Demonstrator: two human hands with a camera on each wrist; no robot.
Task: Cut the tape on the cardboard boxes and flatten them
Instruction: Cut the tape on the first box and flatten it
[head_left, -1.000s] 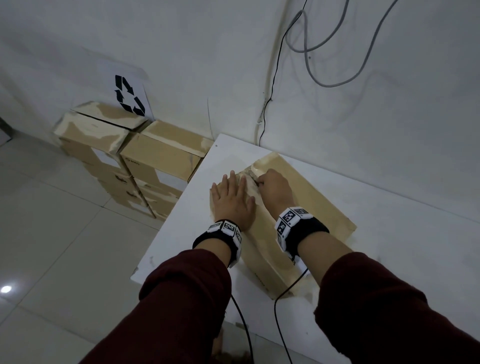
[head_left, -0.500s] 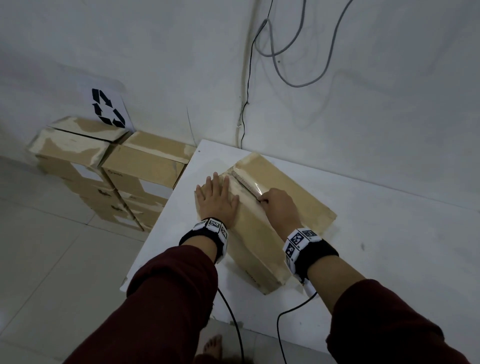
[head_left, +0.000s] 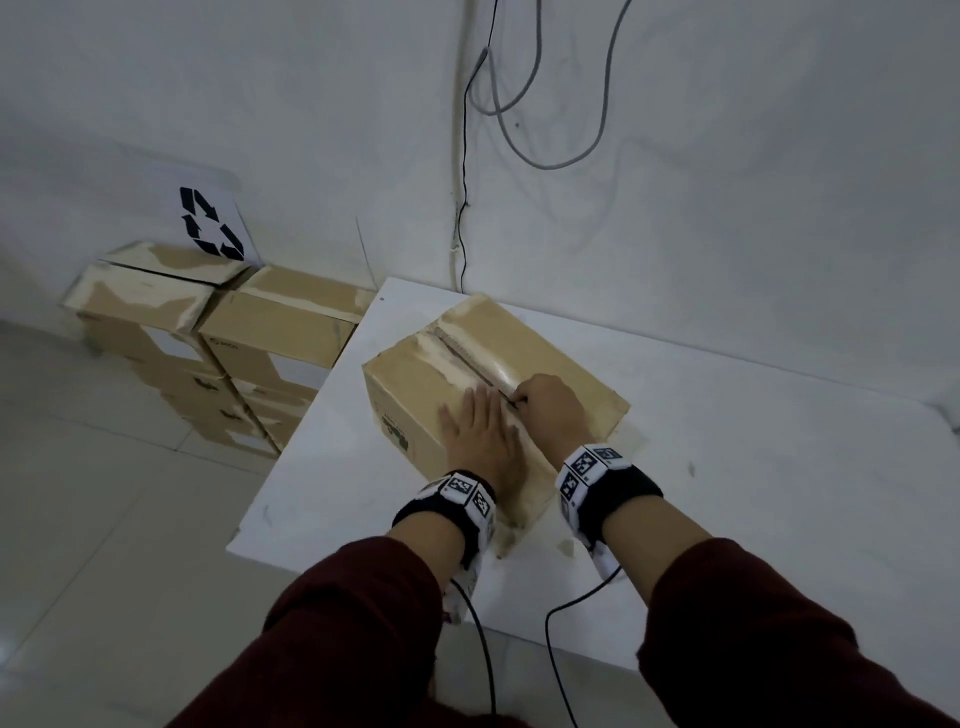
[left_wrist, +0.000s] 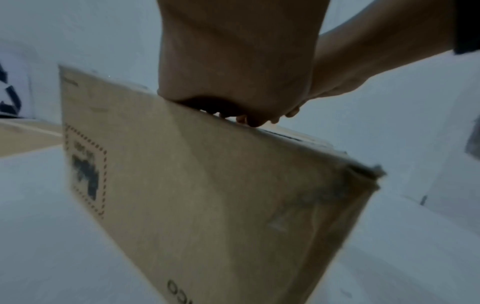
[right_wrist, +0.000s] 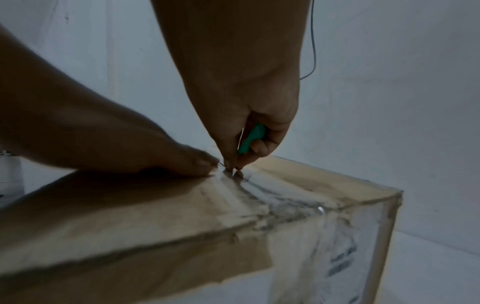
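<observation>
A brown cardboard box (head_left: 415, 379) stands on the white table (head_left: 753, 467), its top seam covered by clear tape (head_left: 478, 358). The far stretch of the seam shows a dark slit. My left hand (head_left: 478, 431) lies flat on the box top with straight fingers, just left of the seam. My right hand (head_left: 550, 405) grips a small green-handled cutter (right_wrist: 250, 139), its tip down on the tape (right_wrist: 259, 191) at mid-seam. In the left wrist view the left hand (left_wrist: 233, 82) presses on the box (left_wrist: 207, 195) from above. The blade itself is hidden by fingers.
Several more taped cardboard boxes (head_left: 275, 332) are stacked on the tiled floor left of the table, against the wall under a recycling sign (head_left: 210, 223). Cables (head_left: 545, 130) hang down the white wall behind the table. Wrist cables trail off the table's near edge.
My right hand has drawn the cutter along the seam toward me, from the far end to the middle. The left hand has slid nearer along the box top too.
</observation>
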